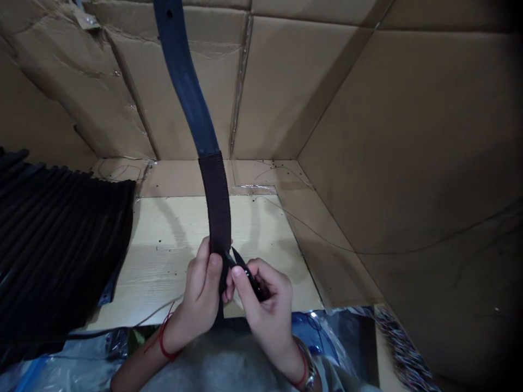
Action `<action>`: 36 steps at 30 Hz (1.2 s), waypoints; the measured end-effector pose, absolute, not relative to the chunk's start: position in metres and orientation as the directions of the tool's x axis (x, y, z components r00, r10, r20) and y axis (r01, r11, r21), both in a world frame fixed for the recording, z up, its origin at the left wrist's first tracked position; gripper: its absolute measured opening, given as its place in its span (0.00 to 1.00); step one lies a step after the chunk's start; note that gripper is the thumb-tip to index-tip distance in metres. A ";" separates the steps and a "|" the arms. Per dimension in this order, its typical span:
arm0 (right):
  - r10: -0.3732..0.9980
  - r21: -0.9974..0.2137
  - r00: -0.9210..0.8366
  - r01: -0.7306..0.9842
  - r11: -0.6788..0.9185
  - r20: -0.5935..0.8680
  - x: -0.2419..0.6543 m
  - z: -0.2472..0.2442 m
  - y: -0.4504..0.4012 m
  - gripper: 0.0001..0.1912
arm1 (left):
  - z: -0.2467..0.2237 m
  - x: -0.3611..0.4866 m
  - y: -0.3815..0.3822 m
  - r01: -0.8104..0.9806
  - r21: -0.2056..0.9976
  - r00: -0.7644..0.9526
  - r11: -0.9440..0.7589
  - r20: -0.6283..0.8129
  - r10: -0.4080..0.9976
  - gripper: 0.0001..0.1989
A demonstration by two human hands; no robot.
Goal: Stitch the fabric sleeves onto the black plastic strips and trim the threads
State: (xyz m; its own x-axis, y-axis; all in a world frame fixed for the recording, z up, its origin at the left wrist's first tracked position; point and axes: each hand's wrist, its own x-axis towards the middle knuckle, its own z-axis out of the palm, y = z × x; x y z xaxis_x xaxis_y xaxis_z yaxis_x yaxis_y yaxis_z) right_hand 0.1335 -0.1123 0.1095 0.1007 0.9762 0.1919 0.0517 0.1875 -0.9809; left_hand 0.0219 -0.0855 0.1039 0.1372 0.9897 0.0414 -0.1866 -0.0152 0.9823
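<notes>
A long dark strap (190, 90), bluish-black at the top, rises from my hands toward the cardboard wall. Its lower stretch is a dark brown ribbed section (216, 201), like wound or stitched cord. My left hand (203, 288) grips this section near its lower end, the thumb pressed on its front. In my right hand (263, 305) is a small pair of black thread snips (245, 267). Their blades are parted, with the tips at the strap's right edge beside my left thumb. Whether a thread lies between the blades I cannot tell.
A stack of dark ribbed strips (61, 245) lies at the left. Cardboard walls (429, 136) enclose the pale wooden board (163, 261). A loose thread (343, 247) runs to the right. Clear plastic bags (81, 359) and a bundle of coloured cords (404, 348) are near the bottom.
</notes>
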 end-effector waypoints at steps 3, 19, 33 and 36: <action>0.972 -0.981 0.134 0.040 0.188 0.191 0.133 0.105 -0.113 0.14 | 0.100 0.024 -0.088 -0.188 0.982 0.135 -0.001 0.027 0.991 0.18; 0.976 -0.971 0.059 0.122 0.203 0.212 0.137 0.109 -0.119 0.13 | 0.117 0.029 -0.089 -0.169 0.984 0.047 0.064 -0.057 0.997 0.19; 0.979 -0.980 0.039 0.036 0.197 0.198 0.136 0.113 -0.116 0.11 | 0.117 0.028 -0.089 -0.152 0.988 0.058 0.024 -0.015 0.998 0.18; 0.979 -0.980 0.047 0.039 0.195 0.197 0.136 0.113 -0.116 0.11 | 0.119 0.029 -0.090 -0.147 0.989 0.054 0.029 -0.021 0.998 0.19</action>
